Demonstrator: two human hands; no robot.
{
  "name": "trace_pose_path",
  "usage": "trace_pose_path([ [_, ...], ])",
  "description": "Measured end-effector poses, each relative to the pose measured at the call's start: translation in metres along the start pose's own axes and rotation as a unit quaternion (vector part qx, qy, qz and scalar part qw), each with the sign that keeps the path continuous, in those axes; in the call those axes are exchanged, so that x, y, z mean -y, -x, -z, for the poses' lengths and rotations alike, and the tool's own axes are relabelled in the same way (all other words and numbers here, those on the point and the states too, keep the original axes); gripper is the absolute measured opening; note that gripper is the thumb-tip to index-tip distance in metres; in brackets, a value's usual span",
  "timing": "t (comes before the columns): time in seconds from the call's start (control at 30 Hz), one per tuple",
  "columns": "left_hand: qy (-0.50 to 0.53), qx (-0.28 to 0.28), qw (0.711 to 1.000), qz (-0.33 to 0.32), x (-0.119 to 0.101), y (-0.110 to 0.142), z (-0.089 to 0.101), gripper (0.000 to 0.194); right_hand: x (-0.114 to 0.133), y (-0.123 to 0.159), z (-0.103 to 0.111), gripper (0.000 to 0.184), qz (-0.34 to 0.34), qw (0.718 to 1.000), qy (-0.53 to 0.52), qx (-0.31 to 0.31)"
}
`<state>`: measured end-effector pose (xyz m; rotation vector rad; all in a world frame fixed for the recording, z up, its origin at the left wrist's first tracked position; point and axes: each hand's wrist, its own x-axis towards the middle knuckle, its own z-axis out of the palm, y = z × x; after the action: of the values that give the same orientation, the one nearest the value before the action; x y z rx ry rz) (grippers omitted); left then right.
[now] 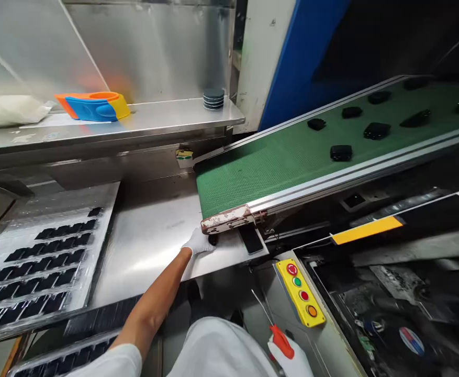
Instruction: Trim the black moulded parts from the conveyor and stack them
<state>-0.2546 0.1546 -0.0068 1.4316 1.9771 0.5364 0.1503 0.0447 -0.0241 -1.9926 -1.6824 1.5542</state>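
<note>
Clear plastic tray [105,207] of black parts sits far left. Gloved left hand [198,243] is on the steel plate [146,225], fingers curled at a small black part [212,240] under the green conveyor belt's [253,173] end (grip unclear), black slab [250,239] just right. Gloved right hand [290,358] clenches a red-handled tool [281,340].

Small parts [341,153] on conveyor belt [264,167], steel table [146,235] left of belt, trays [36,267] further left, shelf [135,118] behind

Two gloved hands [198,243], one green conveyor belt [276,157], eight black parts [340,152], four buttons [297,281]
</note>
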Motion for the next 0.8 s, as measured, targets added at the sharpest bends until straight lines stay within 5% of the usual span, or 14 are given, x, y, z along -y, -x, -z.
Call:
trace_pose_path([
  [0.17,-0.004,0.020,1.000,0.002,-0.021,0.070,-0.050,0.042,0.044,0.018,0.014,0.024,0.024,0.993,0.102,0.047],
  [0.33,-0.024,0.090,0.996,-0.009,-0.013,0.124,-0.089,0.035,0.096,0.038,0.033,0.018,0.016,0.969,0.206,0.135],
  [0.47,-0.061,0.119,0.991,0.006,-0.003,0.138,-0.100,0.029,0.116,0.040,0.038,0.018,0.002,0.953,0.242,0.181],
  [0.63,-0.071,0.127,0.988,0.051,-0.005,0.139,-0.106,0.025,0.125,0.028,0.031,0.023,0.064,0.936,0.294,0.181],
  [0.8,0.014,0.151,0.986,0.073,0.003,0.142,-0.101,0.047,0.133,0.022,0.024,0.026,0.110,0.917,0.342,0.173],
])
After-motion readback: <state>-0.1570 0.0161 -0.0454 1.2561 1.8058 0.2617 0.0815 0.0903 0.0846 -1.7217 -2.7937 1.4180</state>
